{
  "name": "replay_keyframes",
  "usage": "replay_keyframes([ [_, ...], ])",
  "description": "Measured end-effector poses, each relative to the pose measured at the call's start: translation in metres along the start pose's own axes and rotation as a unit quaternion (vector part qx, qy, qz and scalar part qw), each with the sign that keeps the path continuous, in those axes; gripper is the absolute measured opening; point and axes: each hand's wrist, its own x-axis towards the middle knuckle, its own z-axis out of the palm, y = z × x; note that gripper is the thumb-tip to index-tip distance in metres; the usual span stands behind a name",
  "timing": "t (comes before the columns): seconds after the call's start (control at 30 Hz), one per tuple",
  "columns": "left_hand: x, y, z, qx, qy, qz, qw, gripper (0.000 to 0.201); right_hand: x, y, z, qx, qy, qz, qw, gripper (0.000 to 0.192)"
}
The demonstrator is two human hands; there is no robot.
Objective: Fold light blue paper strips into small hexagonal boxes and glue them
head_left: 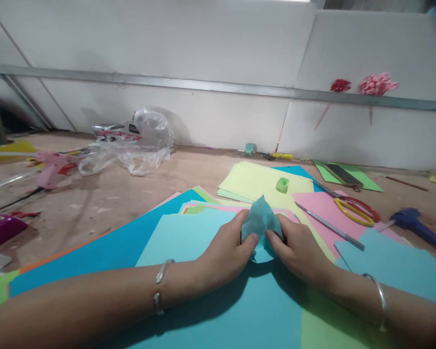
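Observation:
A folded piece of light-blue paper (262, 220) is held up between both hands, its pointed tip upward and its lower part creased. My left hand (227, 249) grips its left side, thumb on the near face and fingers mostly hidden behind. On the other side my right hand (300, 242) pinches it in the same way, thumb near the middle fold. Beneath the hands lie light-blue sheets (218, 310), over a stack of coloured paper with a darker blue sheet (94, 257) sticking out to the left.
Right of the hands lie scissors (356, 208), a silver pen-like tool (330, 225) and a dark-blue handled tool (417, 228). A phone (343, 174) rests on green paper farther back. At left are a pink glue gun (51, 167), a plastic bag (138, 140) and a purple tape dispenser (3, 230).

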Motion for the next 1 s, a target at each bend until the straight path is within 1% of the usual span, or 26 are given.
replay_keyframes([
  [0.07,0.0037,0.0003,-0.0018,0.015,0.029,-0.002,0.999,0.029,-0.0013,-0.0020,-0.0012,0.007,0.002,0.004,1.000,0.019],
  [0.17,0.0087,0.0006,-0.0050,0.025,0.059,-0.011,0.998,0.022,-0.0023,-0.0040,-0.0033,0.030,0.035,-0.001,0.999,0.016],
  [0.23,0.0099,0.0003,-0.0060,0.023,0.061,-0.009,0.998,0.019,-0.0021,-0.0038,-0.0036,0.030,0.061,-0.025,0.997,0.012],
  [0.3,0.0094,-0.0004,-0.0059,0.017,0.057,0.002,0.998,0.017,-0.0019,-0.0025,-0.0032,0.016,0.077,-0.062,0.995,0.014],
  [0.37,0.0080,-0.0013,-0.0051,0.012,0.054,0.017,0.998,0.016,-0.0023,-0.0013,-0.0028,0.006,0.085,-0.092,0.992,0.016],
  [0.5,0.0062,-0.0035,-0.0037,0.005,0.048,0.059,0.997,0.016,-0.0050,-0.0019,-0.0033,-0.009,0.096,-0.142,0.985,0.014],
  [0.6,0.0057,-0.0049,-0.0029,0.011,0.053,0.091,0.994,0.017,-0.0064,-0.0035,-0.0034,-0.016,0.113,-0.189,0.975,0.011],
  [0.67,0.0053,-0.0053,-0.0025,0.015,0.053,0.105,0.993,0.018,-0.0066,-0.0035,-0.0028,-0.011,0.117,-0.206,0.971,0.009],
  [0.73,0.0047,-0.0055,-0.0023,0.013,0.040,0.116,0.992,0.020,-0.0066,-0.0025,-0.0017,0.001,0.113,-0.208,0.971,0.007],
  [0.87,0.0030,-0.0065,-0.0022,0.008,0.012,0.136,0.991,0.028,-0.0072,0.0002,0.0004,0.042,0.100,-0.201,0.974,0.010],
  [0.93,0.0022,-0.0071,-0.0021,0.013,0.013,0.145,0.989,0.028,-0.0077,0.0005,0.0012,0.070,0.096,-0.162,0.980,0.006],
  [0.97,0.0018,-0.0071,-0.0020,0.015,0.014,0.150,0.988,0.027,-0.0080,0.0002,0.0015,0.091,0.092,-0.131,0.983,0.002],
  [1.0,0.0014,-0.0068,-0.0021,0.015,0.013,0.155,0.988,0.026,-0.0082,-0.0003,0.0017,0.119,0.090,-0.100,0.984,0.004],
])
